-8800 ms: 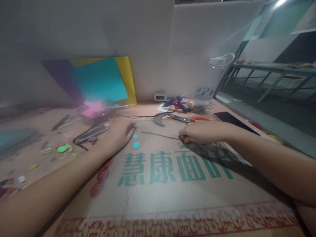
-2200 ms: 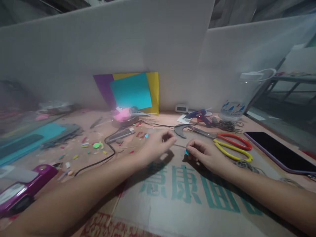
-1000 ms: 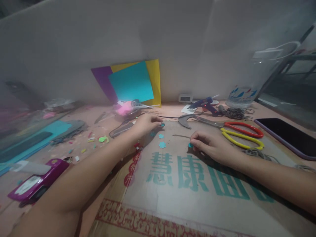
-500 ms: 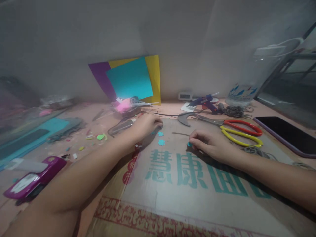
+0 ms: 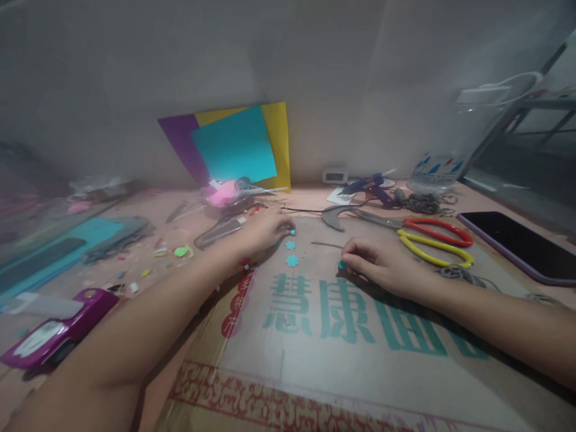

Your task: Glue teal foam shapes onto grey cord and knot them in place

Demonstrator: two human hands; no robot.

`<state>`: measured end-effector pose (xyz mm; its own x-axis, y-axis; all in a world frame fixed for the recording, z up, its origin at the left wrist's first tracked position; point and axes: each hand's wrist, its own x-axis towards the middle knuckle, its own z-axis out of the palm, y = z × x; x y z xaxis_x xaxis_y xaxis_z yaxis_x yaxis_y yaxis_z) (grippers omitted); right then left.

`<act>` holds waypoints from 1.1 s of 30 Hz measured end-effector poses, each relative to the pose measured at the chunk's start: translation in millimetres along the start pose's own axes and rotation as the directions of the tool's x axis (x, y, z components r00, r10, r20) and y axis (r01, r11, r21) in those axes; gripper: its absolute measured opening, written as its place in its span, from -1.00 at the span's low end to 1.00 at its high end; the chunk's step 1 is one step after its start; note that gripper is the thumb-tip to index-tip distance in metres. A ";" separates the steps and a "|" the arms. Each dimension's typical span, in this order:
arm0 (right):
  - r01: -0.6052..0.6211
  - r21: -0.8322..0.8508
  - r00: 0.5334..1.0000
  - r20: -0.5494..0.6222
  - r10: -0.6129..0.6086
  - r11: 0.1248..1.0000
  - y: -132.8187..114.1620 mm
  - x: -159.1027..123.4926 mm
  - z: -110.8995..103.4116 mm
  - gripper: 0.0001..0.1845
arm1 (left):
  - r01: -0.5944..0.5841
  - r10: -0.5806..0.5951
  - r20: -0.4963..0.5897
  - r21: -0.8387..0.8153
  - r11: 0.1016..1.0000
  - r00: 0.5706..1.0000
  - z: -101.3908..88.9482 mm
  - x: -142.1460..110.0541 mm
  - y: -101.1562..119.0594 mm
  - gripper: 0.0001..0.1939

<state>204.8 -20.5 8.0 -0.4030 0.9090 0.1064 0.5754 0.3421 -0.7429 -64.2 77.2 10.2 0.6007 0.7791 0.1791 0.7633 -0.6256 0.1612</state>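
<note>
My left hand (image 5: 271, 229) is closed, fingertips together on a small turquoise flower cutout (image 5: 292, 232) at the far part of the printed cardboard (image 5: 288, 372). Two more turquoise flowers lie flat just nearer, a small one (image 5: 290, 245) and a slightly larger one (image 5: 292, 261); together they form a rough column. Over the cardboard's green lettering, my right hand (image 5: 375, 264) pinches another turquoise piece (image 5: 342, 264), mostly covered by thumb and fingers. A thin dark strip (image 5: 326, 244) lies beside its fingertips.
Scissors (image 5: 432, 240) with red and yellow handles and a phone (image 5: 517, 243) lie at right. Behind stand a glue gun (image 5: 371, 187), a plastic jug (image 5: 438, 162) and coloured sheets (image 5: 236, 144). A purple tool (image 5: 63, 330) and scattered scraps (image 5: 181, 251) are at left.
A turquoise flower partly under my left hand has come to its fingertips, in line with the other two. My right hand keeps its pinch with little movement. The view has shifted slightly.
</note>
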 end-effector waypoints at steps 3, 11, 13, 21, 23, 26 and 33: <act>0.015 -0.015 1.000 0.002 -0.015 1.000 2.4 0.4 0.0 -0.66 | -0.013 0.013 -0.001 -0.001 1.000 1.000 -0.6 -0.2 -0.4 -0.75; 0.021 -0.036 1.000 0.012 -0.021 0.999 3.2 0.9 1.0 -0.67 | 0.017 -0.015 0.016 -0.089 0.996 1.000 -1.7 0.4 3.8 -0.79; 0.022 -0.042 1.000 0.016 -0.022 0.999 2.0 0.9 0.8 -0.67 | 0.062 -0.063 0.003 -0.131 0.989 0.998 -4.1 0.2 4.3 -0.82; 0.024 -0.019 1.000 0.011 -0.024 1.000 6.1 0.3 2.6 -0.69 | 0.258 -0.270 0.003 -0.303 0.918 0.963 -10.2 -1.8 -7.8 -0.71; 0.020 -0.014 1.000 0.015 -0.020 1.000 7.1 0.3 2.6 -0.69 | 0.280 -0.299 -0.012 -0.315 0.907 0.954 -9.9 -1.7 -11.4 -0.70; 0.018 -0.011 0.999 0.028 -0.018 1.000 7.1 0.2 2.0 -0.69 | 0.281 -0.300 -0.013 -0.313 0.907 0.954 -8.9 -1.3 -14.2 -0.72; 0.025 -0.037 0.999 0.025 -0.024 0.999 3.2 -0.4 0.5 -0.69 | 0.258 -0.307 -0.129 -0.301 0.918 0.943 -16.0 1.4 -12.1 -0.68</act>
<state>206.5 -19.9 5.3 -0.4339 0.8945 0.1077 0.5915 0.3730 -0.7148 -76.4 85.2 24.0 0.3011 0.9217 0.2444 0.7846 -0.3851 0.4859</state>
